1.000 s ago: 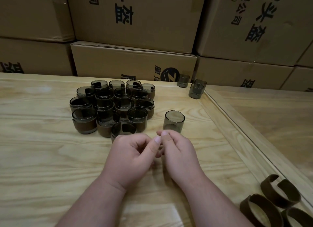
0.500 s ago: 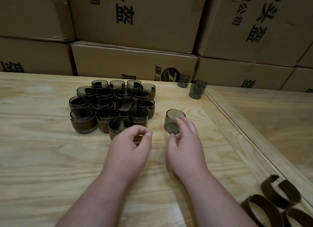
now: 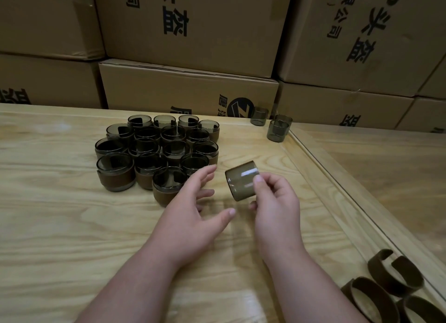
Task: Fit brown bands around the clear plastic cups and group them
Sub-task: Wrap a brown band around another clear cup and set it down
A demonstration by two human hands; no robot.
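Right hand (image 3: 275, 207) gripping tilted cup (image 3: 242, 181), open tabletop (image 3: 60, 226) beneath

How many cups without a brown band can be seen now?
4. One cup is tilted in the right hand; three bare cups stand at the far table edge by the boxes. More may be hidden.

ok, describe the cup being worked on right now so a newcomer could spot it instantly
On the wooden table, look just right of the cluster of banded cups, in front of the stacked cardboard boxes. The right hand pinches one smoky clear cup above the tabletop, beside the open left hand. Unlike its neighbours, it is tipped on its side and has no brown band.
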